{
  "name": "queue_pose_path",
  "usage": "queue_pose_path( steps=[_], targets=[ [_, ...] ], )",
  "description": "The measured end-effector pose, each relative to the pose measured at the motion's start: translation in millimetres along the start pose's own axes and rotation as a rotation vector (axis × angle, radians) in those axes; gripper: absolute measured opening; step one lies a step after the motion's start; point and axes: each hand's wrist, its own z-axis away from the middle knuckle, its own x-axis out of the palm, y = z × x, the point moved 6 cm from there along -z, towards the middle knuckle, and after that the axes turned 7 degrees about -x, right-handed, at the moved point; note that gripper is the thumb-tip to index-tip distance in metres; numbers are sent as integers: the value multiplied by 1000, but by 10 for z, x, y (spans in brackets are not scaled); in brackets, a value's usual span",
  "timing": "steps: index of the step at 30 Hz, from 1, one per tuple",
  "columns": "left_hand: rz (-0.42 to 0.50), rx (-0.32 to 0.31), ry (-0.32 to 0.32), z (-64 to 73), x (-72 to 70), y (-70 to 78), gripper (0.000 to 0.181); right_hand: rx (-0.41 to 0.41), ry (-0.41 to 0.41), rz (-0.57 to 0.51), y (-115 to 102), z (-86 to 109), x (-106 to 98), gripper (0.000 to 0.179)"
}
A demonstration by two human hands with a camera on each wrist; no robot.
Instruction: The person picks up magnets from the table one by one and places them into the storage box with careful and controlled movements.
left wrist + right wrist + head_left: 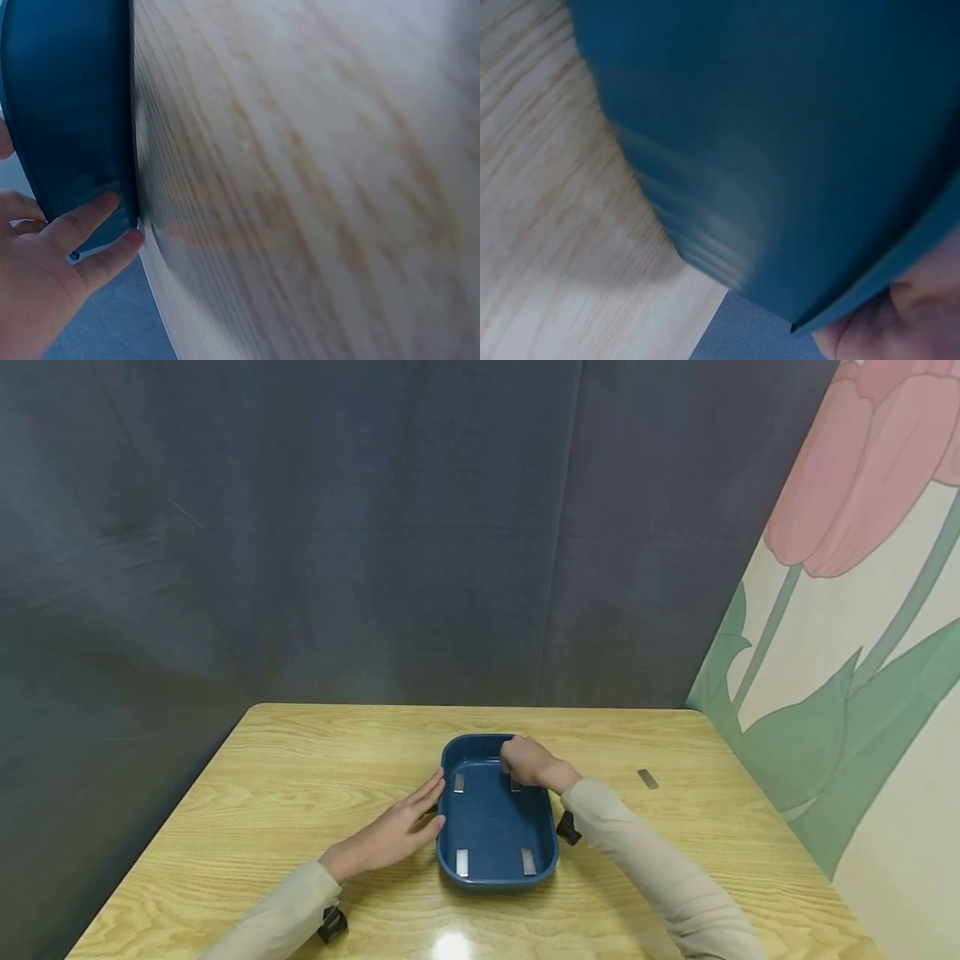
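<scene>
A dark blue rectangular plastic tray [491,827] lies on the wooden table. Small flat metal strips lie on its floor: one at the far left [459,783], one at the near left [462,862] and one at the near right [528,862]. Another metal strip [515,785] shows partly under my right hand [531,762], which reaches over the far right wall with curled fingers. Its fingertips are hidden, so any grip is unclear. My left hand [401,828] touches the tray's left wall from outside, fingers extended. In the left wrist view, fingers [90,217] lie against that blue wall.
A loose metal strip [647,778] lies on the table [322,760] to the right of the tray. A dark curtain [390,543] hangs behind the table's far edge. On the right stands a wall [885,760] painted with tulips. Black devices [332,924] are on both wrists.
</scene>
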Motion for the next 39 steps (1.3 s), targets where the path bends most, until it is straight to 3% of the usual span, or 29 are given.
queue_pose_path(
  steps=[23, 33, 39],
  targets=[
    [6, -12, -13, -23, -2, -20, 64, 9, -20, -23, 33, -11, 19, 54],
    [1, -14, -19, -22, 0, -11, 64, 20, -26, -6, 82, -1, -33, 28],
    [-2, -11, -17, -17, -3, 0, 64, 1, -2, -30, 63, 27, -99, 37]
  ],
)
